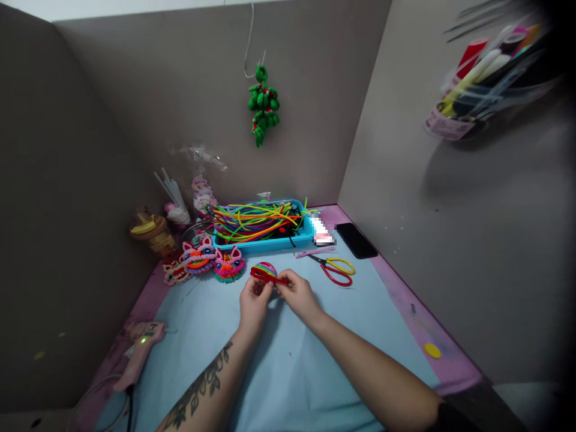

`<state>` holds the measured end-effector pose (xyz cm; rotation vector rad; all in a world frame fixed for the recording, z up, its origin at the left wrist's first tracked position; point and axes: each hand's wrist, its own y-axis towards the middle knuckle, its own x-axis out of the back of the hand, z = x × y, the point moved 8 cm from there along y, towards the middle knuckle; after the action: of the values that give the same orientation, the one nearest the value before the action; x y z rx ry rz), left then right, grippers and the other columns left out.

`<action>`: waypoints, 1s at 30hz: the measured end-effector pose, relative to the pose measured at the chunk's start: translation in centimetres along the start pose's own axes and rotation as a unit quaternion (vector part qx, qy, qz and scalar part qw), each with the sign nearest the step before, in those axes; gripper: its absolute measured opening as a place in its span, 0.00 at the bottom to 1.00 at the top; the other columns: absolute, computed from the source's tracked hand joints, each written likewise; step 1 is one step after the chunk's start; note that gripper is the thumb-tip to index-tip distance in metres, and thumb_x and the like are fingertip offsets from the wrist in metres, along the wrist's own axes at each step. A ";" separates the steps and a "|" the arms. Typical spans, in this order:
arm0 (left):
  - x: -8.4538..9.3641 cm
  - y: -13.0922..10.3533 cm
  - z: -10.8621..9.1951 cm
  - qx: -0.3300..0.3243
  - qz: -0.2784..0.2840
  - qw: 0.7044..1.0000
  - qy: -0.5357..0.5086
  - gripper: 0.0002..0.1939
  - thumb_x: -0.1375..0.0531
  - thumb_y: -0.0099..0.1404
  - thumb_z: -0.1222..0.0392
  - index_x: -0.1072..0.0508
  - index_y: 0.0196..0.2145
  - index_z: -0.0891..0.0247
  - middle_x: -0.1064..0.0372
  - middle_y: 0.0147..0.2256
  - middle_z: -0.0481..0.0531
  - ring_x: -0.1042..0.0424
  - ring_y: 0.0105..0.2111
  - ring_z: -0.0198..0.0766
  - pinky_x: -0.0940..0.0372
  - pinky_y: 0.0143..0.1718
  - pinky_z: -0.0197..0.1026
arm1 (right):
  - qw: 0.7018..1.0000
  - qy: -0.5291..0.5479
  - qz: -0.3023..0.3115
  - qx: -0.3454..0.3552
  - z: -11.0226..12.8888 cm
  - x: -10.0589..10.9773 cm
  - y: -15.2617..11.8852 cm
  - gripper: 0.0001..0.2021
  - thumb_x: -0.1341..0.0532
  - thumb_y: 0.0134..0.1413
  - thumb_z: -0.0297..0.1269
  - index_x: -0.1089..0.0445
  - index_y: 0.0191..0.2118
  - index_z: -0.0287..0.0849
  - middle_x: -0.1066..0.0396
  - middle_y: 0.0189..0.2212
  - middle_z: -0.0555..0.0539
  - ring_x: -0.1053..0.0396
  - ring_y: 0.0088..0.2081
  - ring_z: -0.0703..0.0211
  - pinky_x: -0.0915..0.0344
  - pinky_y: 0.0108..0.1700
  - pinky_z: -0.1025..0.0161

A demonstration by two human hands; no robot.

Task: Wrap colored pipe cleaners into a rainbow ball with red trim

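Centre frame, the left hand [255, 300] pinches the rainbow piece [266, 267], the right hand [297, 293] close beside, gripping its red strip [281, 281], where too hard a tug could skew those stripes!

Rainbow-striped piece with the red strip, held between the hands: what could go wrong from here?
The narrow red strip, pinched in the right hand, might slip or twist against the small rainbow-striped piece at the left hand. The pink glue gun at the left shows a lit green light; if hot, it could burn a hand that brushes it or mark the light-blue cloth.
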<state>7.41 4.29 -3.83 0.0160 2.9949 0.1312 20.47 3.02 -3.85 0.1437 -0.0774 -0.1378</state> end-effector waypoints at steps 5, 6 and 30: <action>0.0 -0.2 -1.0 -0.028 -0.006 0.999 0.040 0.06 0.37 0.54 0.63 0.26 0.32 0.63 0.28 0.29 0.50 0.30 0.31 0.38 0.37 0.36 0.37 | 0.996 -0.068 -0.022 0.050 1.6 0.7 -0.2 0.05 0.44 0.48 0.32 0.33 0.31 0.43 0.29 0.28 0.49 0.31 0.31 0.59 0.36 0.34 0.65; 0.0 -0.2 -1.1 -0.030 -0.005 0.999 0.043 0.05 0.37 0.54 0.64 0.26 0.31 0.63 0.28 0.29 0.50 0.30 0.31 0.38 0.37 0.36 0.37 | 0.995 -0.082 -0.023 0.056 1.8 0.7 -0.2 0.05 0.45 0.48 0.31 0.32 0.31 0.43 0.29 0.28 0.49 0.31 0.32 0.58 0.36 0.34 0.64; -0.1 -0.2 -0.5 -0.008 -0.008 1.000 0.016 0.06 0.35 0.52 0.62 0.29 0.27 0.63 0.30 0.25 0.48 0.31 0.28 0.35 0.38 0.32 0.36 | 0.987 -0.129 -0.031 0.090 2.2 0.5 -0.5 0.07 0.47 0.52 0.31 0.32 0.32 0.44 0.29 0.28 0.49 0.32 0.30 0.58 0.38 0.34 0.64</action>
<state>7.40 4.00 -3.36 -0.0128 3.0247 0.1538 20.74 2.21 -1.71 0.3092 -0.3452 -0.2105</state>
